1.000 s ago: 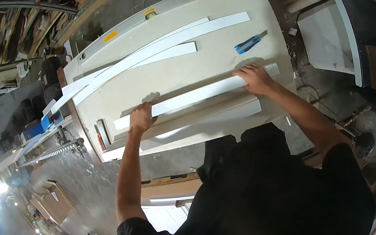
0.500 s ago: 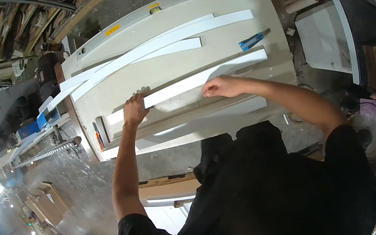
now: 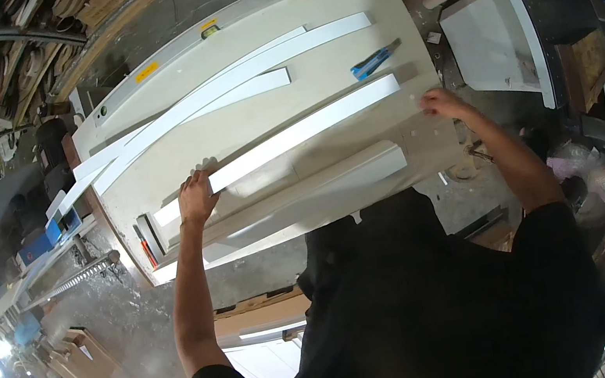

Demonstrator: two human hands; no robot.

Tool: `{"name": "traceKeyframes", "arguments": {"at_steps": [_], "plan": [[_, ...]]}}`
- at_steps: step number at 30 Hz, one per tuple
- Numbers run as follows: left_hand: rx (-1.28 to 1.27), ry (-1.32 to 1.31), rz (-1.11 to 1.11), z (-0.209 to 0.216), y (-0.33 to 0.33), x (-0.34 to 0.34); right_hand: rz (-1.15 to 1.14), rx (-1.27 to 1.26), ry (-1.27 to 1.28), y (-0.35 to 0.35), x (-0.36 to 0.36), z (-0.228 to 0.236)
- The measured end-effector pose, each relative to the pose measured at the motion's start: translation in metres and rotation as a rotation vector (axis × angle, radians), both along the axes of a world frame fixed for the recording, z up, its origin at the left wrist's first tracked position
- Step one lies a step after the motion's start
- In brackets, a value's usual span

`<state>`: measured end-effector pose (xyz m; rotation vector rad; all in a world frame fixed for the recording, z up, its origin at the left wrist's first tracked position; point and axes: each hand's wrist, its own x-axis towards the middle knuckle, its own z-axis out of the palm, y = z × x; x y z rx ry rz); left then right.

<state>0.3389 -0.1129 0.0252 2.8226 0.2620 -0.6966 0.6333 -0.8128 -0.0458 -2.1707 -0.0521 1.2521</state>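
Note:
My left hand [image 3: 199,197] is closed over a long white strip [image 3: 301,132] near its left end, thumb against the near edge. The strip lies slanted across the table, its right end lifting toward the far side. My right hand [image 3: 446,104] hovers past the right end, at the table's right edge, with its fingers curled together. Whatever sits between those fingers, if anything, is too small to make out. A second white length with a ridged profile [image 3: 385,163] rests along the near edge. The blue utility knife [image 3: 371,62] lies beyond the strip.
Several white strips [image 3: 251,62] lie crossed on the far left of the table [image 3: 332,53]. A long spirit level [image 3: 244,20] runs along the far edge. Red-orange pens [image 3: 145,247] sit at the near left corner. A dark cabinet-like box [image 3: 496,36] stands to the right.
My right hand has moved right, from above the strip's near side to beyond its right end. My left hand still holds the strip. The whole view has shifted slightly.

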Motion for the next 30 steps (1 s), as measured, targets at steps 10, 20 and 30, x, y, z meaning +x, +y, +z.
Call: {"name": "traceKeyframes", "arguments": {"at_steps": [10,20,30], "plan": [[-0.293,-0.007,-0.106,0.014,-0.066,0.066,0.059,0.106,-0.891,0.040,-0.035,0.033],[-0.320,-0.071,-0.055,0.022,-0.099,0.049,-0.575,0.488,-0.360,0.130,-0.053,0.033],[-0.423,0.179,0.052,0.031,-0.096,-0.009,-0.364,0.515,-0.143,0.127,-0.113,0.027]]}}
